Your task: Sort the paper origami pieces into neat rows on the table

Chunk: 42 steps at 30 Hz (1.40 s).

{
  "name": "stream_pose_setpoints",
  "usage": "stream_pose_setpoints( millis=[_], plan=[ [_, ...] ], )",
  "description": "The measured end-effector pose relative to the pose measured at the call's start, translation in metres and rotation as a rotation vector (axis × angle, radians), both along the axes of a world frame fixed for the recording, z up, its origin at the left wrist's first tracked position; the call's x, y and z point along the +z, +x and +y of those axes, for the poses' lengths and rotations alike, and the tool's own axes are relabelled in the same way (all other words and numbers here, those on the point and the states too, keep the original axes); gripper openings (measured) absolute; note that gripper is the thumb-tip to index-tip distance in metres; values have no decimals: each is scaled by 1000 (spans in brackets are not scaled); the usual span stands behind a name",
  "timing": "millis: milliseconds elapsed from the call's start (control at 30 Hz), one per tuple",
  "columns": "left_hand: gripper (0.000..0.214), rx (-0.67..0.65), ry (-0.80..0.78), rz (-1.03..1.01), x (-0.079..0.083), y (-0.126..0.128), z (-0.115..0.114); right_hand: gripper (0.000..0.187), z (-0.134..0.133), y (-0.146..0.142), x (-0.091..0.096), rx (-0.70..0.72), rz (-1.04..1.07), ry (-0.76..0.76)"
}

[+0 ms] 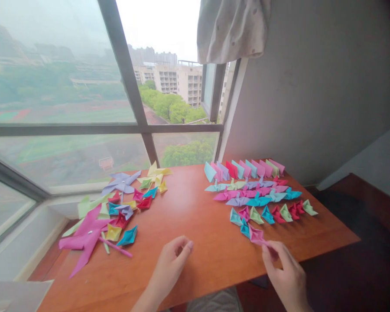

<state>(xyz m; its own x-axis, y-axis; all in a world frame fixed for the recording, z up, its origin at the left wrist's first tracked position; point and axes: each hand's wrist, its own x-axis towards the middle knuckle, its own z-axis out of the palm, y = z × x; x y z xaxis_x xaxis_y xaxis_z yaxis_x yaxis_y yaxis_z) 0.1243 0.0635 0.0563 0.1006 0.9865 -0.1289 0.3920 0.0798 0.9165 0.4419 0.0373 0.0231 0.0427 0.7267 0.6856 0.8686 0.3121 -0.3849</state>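
My right hand [284,268] pinches the near end of a pink folded paper boat [256,234] between thumb and fingertips. This boat sits at the front of the right-hand group, touching or nearly touching a blue paper boat [245,228] behind it. Over the middle of the wooden table, my left hand [173,262] is loosely curled, thumb against the bent fingers, and nothing shows in it. Just behind the right hand runs a row of paper boats [268,214] in several colours. Beyond it lie rows of folded paper cranes [258,200].
Folded paper pieces [248,169] stand in a row at the back right. Loose paper boats [113,232] lie on the left, among pinwheels such as a magenta one [88,236] and a purple one [121,183]. The wooden table [188,216] meets windows behind and a grey wall [312,86].
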Motion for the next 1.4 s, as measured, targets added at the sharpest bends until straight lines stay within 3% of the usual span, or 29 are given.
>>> stream_pose_setpoints(
  millis=[67,167,300,467,667,833,1000,1133,1300,1400],
  plan=[
    [39,68,76,174,2,-22,-2,24,4,24,-11,-138,-22,-77],
    [29,182,158,485,4,-58,-6,37,11,39,-30,-235,-48,-192],
    [34,283,108,861,11,-95,-15,39,21,31,-42,-273,-74,-335],
    [46,300,26,1138,15,-119,-27,39,23,25,-38,-280,-57,-458],
    [44,302,-5,1212,13,-129,-28,50,12,34,-37,-305,-33,-388],
    [39,274,14,1196,16,-133,-20,49,9,27,-22,-239,-72,-237],
    [43,306,-29,1276,23,-132,-15,35,9,4,-5,-64,-44,-153],
    [45,281,-127,1297,23,-133,-14,25,9,-17,-3,55,-29,-157],
    [38,258,-65,1239,16,-139,-14,18,4,-42,-4,186,27,-178],
    [31,246,8,1104,15,-131,-13,15,-3,-60,-3,281,52,-217]
  ],
)
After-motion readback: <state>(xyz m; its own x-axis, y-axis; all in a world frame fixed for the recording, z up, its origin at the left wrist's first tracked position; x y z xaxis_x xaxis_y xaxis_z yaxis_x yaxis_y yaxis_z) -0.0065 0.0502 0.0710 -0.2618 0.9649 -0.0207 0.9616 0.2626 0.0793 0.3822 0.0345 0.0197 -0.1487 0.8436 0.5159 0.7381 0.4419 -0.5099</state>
